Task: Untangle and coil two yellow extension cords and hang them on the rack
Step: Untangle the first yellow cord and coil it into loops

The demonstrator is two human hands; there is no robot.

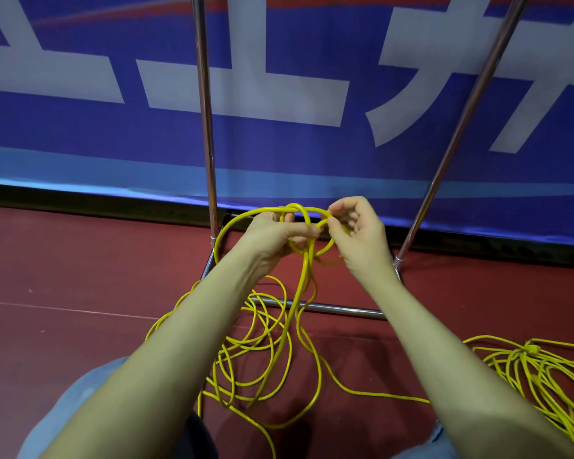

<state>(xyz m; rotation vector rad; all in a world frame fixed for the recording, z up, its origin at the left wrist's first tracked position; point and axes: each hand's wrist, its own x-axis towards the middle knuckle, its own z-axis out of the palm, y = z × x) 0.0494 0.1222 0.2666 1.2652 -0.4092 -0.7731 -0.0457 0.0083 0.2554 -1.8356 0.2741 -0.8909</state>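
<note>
A yellow extension cord [292, 313] is lifted in front of me, with small loops bunched between my hands. My left hand [275, 236] grips the loops from the left, thumb pressed over them. My right hand [358, 233] pinches a strand at the loops' right side. The cord hangs down from my hands into a loose tangle [246, 359] on the red floor. A second yellow cord [540, 369] lies heaped on the floor at the right. The metal rack [206, 111] stands just behind my hands, two uprights rising from a floor frame.
A blue banner with white characters [279, 94] hangs behind the rack. The rack's base bar [338, 309] runs across the red floor under my hands. My knees in blue jeans [80, 409] show at the bottom edge.
</note>
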